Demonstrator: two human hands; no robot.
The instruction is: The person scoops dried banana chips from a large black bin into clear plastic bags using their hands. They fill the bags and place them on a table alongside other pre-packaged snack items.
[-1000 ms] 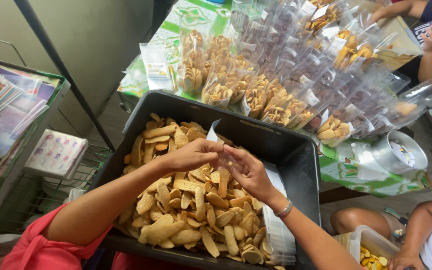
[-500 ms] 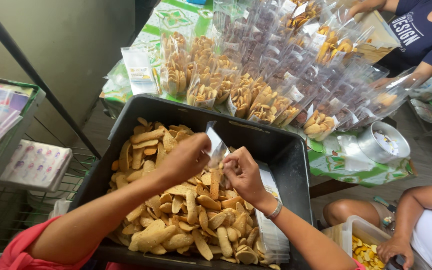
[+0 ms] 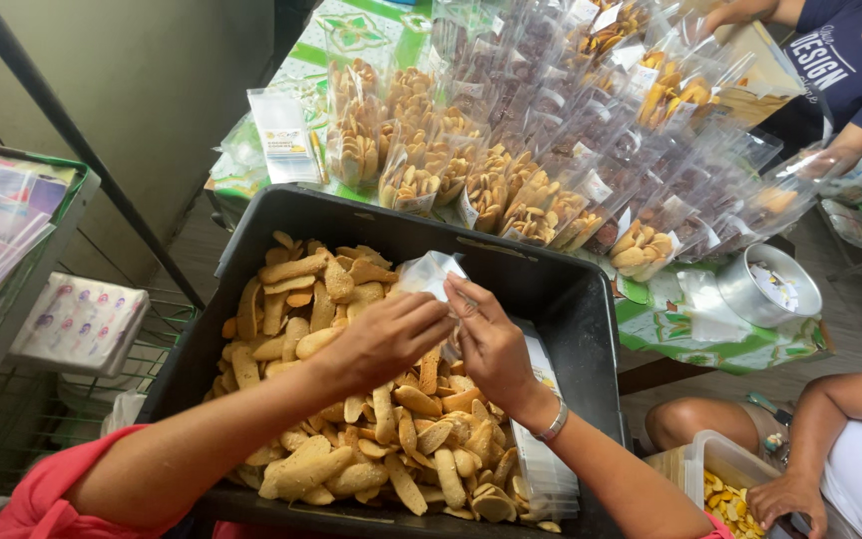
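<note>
Your left hand (image 3: pixel 386 337) and right hand (image 3: pixel 491 344) meet over the black tub (image 3: pixel 591 329) — both pinch a small clear bag (image 3: pixel 431 274), fingers closed on its lower edge, its top sticking up above them. Under your hands the tub is heaped with long tan biscuits (image 3: pixel 351 419). Beyond it, the worktop (image 3: pixel 750 349) carries rows of filled bags (image 3: pixel 511 190) and a metal tin (image 3: pixel 768 284).

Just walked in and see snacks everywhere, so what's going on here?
A person leans over a black tub heaped with golden fried chips. Both hands meet above the pile: the left hand and right hand hold a small clear plastic bag between them. Beyond the tub, a table is crowded with filled clear bags. Other people sit nearby.
</note>
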